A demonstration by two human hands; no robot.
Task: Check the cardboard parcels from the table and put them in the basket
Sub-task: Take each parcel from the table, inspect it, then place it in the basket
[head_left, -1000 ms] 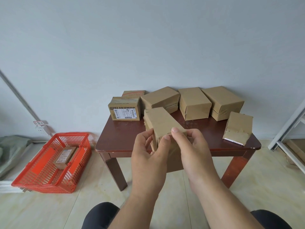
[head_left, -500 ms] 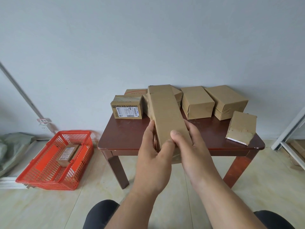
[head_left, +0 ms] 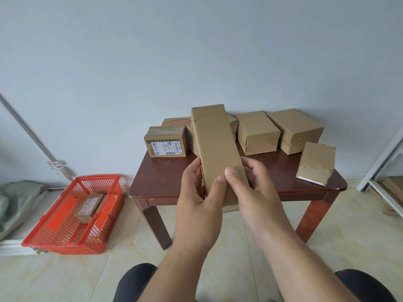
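- Hands first: left hand [head_left: 197, 198] grips the lower end of a long cardboard parcel [head_left: 217, 149], thumb across its front face, fingers round the left edge. Right hand [head_left: 255, 188] clasps the same end from the right, fingers behind, thumb on the front.
- Parcel held upright, leaning slightly to 11 o'clock, lifted in front of the table [head_left: 165, 179], upper end overlapping the parcels behind.
- Handling, as a judgement: rigid kraft board, flat faces, crisp corners. It seems light, since 2 hands steady it from one end. Matt surface should give good friction. Best hold is across the narrow faces near the middle, as an end grip lets the top swing.
- Seam or tape line runs near the top edge; no label on the face shown.
- At 12 o'clock beyond the hands: labelled box [head_left: 166, 142] with barcode sticker and printed lettering, red-printed box [head_left: 175, 122] behind it, 2 plain brown boxes [head_left: 257, 131] [head_left: 294, 129] with glossy tape.
- At 2 o'clock: flat parcel [head_left: 316, 164], propped tilted near the table's right edge, torn tape, white edge showing.
- Table is dark red-brown wood, polished.
- At 9 o'clock on the floor: orange plastic basket [head_left: 54, 240], slatted walls, 1 small labelled parcel [head_left: 89, 207] inside.
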